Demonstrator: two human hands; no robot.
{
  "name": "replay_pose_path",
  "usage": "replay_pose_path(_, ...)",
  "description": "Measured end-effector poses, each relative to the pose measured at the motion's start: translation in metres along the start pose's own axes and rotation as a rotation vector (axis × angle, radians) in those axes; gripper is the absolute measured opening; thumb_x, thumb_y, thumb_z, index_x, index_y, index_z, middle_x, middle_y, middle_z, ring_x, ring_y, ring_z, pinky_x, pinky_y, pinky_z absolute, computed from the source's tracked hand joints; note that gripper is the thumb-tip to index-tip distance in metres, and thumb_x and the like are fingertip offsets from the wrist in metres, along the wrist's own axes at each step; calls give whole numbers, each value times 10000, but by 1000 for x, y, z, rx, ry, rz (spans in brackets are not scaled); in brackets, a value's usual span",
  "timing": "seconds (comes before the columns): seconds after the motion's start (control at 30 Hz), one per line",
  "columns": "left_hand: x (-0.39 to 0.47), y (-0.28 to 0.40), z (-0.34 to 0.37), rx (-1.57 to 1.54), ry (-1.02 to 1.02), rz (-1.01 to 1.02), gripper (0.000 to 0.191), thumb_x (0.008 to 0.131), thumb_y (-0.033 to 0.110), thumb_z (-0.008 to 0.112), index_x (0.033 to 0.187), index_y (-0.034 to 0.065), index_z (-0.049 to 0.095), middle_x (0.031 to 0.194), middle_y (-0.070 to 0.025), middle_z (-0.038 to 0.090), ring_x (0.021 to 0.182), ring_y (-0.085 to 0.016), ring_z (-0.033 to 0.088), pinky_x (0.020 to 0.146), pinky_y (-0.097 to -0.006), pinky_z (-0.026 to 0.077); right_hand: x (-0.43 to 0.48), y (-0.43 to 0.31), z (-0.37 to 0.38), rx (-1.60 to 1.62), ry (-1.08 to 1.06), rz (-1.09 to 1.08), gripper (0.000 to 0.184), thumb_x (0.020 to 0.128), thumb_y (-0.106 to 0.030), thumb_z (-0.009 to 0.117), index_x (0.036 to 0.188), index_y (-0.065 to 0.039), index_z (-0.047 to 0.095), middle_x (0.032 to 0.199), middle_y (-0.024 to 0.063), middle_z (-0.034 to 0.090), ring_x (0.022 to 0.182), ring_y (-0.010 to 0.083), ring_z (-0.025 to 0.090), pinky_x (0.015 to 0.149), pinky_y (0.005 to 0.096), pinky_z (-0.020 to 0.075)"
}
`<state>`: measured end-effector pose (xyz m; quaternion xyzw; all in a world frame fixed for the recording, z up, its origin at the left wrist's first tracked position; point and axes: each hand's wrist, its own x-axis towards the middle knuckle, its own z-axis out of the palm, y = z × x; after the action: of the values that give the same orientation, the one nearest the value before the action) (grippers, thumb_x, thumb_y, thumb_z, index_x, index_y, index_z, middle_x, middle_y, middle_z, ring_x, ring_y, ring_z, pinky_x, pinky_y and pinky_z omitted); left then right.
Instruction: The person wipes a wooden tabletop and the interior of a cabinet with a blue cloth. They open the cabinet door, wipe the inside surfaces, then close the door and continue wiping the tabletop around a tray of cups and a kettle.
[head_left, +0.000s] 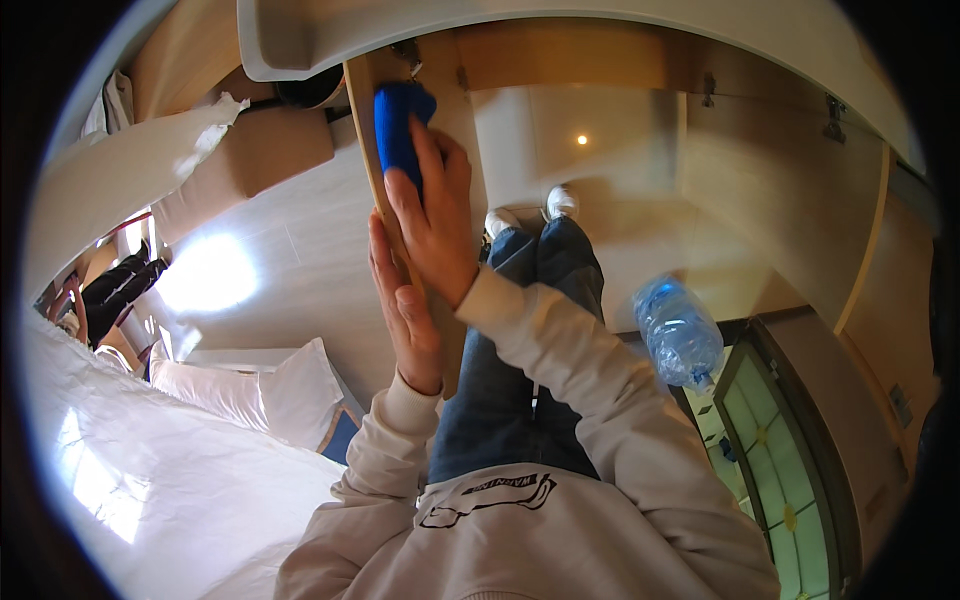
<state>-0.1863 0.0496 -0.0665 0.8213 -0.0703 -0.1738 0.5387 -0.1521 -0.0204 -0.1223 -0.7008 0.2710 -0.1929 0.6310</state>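
Note:
A blue cloth (400, 124) is bunched under my right hand (442, 217), which presses it onto the inner face of a wooden cabinet door (439, 64). The door stands swung out, its narrow edge facing up towards me. My left hand (409, 322) lies flat along the door's outer side, fingers extended, just below the right one. A metal hinge (409, 52) shows at the door's far end, beyond the cloth.
The cabinet's overhanging top (525, 19) curves across the front. Right of my legs, a clear plastic bottle (679, 330) is near a glass-paned door (780, 450). White bedding (187, 480) and pillows (292, 390) lie left. Another person's legs (120, 281) show far left.

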Motion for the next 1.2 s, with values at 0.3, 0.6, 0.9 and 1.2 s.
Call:
replay_pose_path(0.3, 3, 12, 2, 607, -53, 239, 702, 922, 528, 289, 1399, 13, 266, 1452, -280, 124, 1326, -443, 192, 1060, -470, 203, -20, 14, 1, -66, -64, 13, 527, 878, -278, 496, 1343, -67, 365, 1332, 242, 308, 1135, 417, 373, 975, 453, 312)
replay_pose_path(0.6, 5, 18, 4, 546, -56, 160, 693, 914, 491, 370, 1393, 2, 265, 1449, -273, 139, 1319, -434, 213, 1048, -466, 234, -19, 13, -9, -85, 13, -54, 449, 891, -200, 505, 1299, -38, 411, 1245, 241, 394, 1121, 391, 407, 942, 422, 361)
replay_pose_path(0.9, 92, 18, 7, 751, 17, 442, 643, 856, 263, 568, 1373, -3, 293, 1423, -247, 239, 1273, -409, 307, 1019, -456, 287, 68, 38, 3, -184, 96, -285, 427, 793, -69, 571, 1216, -54, 512, 1134, 232, 483, 1029, 387, 485, 887, 402, 412)
replay_pose_path(1.2, 102, 11, 14, 719, 109, 485, 625, 819, 136, 585, 1371, 22, 315, 1418, -231, 264, 1256, -397, 353, 991, -435, 349, 159, 62, 15, -686, -101, -260, 216, 725, -137, 599, 931, -124, 663, 977, 172, 576, 892, 356, 534, 730, 434, 453)
